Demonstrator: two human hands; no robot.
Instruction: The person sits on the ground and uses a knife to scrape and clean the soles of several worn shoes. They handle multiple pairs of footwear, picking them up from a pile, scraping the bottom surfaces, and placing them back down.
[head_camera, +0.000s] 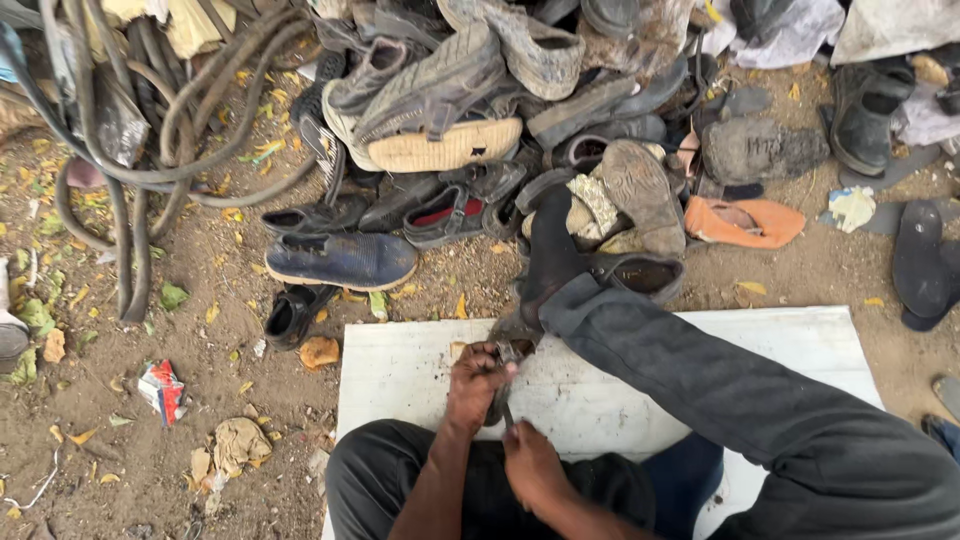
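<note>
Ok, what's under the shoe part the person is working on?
A white board lies under the shoe piece, on the dirt. Both hands, left hand and right hand, cover the middle, so that contact is hidden.

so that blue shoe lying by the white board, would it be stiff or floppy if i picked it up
The blue shoe would probably flex some: it looks flattened and worn. Likely light, being low-cut. Resting flat on the dirt, it shouldn't roll.
</note>
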